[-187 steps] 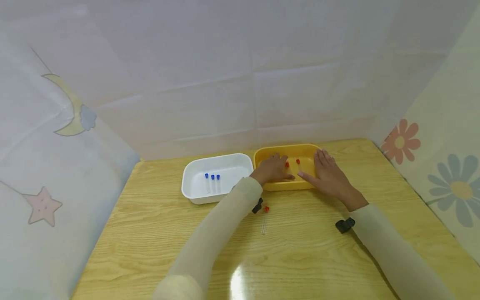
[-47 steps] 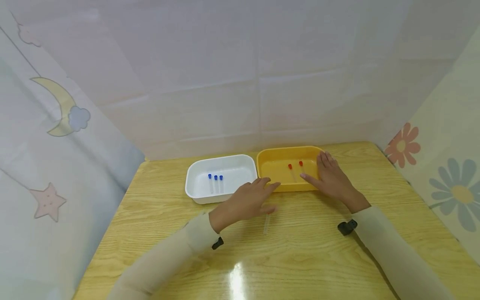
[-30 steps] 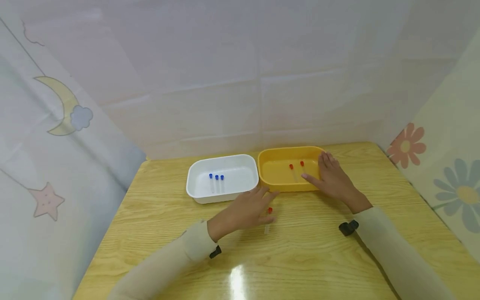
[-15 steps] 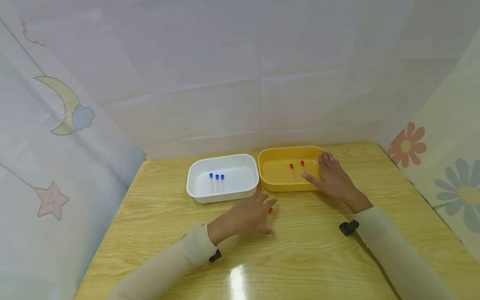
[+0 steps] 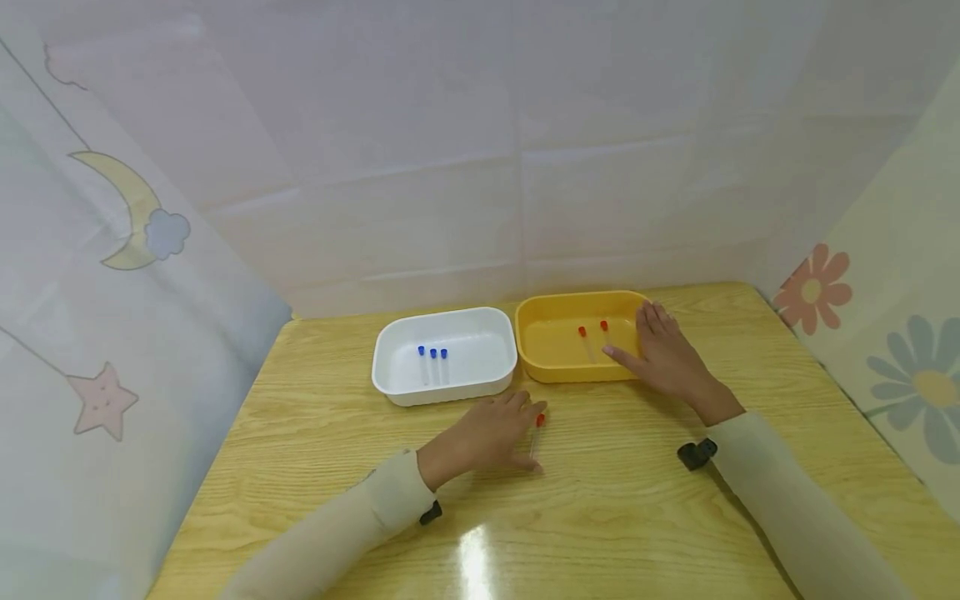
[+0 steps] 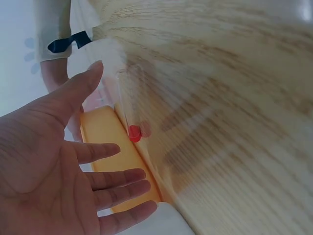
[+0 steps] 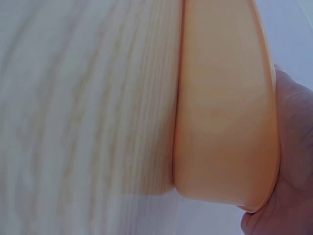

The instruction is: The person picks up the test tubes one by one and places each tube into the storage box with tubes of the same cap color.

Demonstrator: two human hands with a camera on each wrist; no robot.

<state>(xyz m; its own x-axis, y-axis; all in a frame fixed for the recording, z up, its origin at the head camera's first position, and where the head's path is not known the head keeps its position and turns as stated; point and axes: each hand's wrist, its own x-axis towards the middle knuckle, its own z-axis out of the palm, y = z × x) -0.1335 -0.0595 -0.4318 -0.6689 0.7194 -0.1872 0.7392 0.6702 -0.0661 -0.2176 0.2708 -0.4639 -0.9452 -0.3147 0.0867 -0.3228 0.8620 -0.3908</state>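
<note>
A clear test tube with a red cap [image 5: 540,420] lies on the table in front of the trays. Just left of it my left hand [image 5: 491,433] hovers low, fingers spread. In the left wrist view the palm of the left hand [image 6: 39,166] holds nothing, and the tube [image 6: 131,105] lies apart from the fingers. My right hand [image 5: 667,358] rests on the right end of the yellow tray [image 5: 577,375], fingers straight, thumb toward its front rim. Two red-capped tubes [image 5: 582,332] lie inside that tray. From the right wrist, the hand [image 7: 296,142] touches the tray's rim.
Left of the yellow tray, close against it, stands a white tray [image 5: 487,333] with three blue-capped tubes [image 5: 433,354]. Both sit near the back of the wooden table [image 5: 600,517], before a pale cloth backdrop [image 5: 405,167]. Printed cloth hangs at both sides.
My left hand has left the yellow tray and come down beside the loose red-capped tube, its thumb lowering toward the tube's near end. The right hand stays on the tray's rim.
</note>
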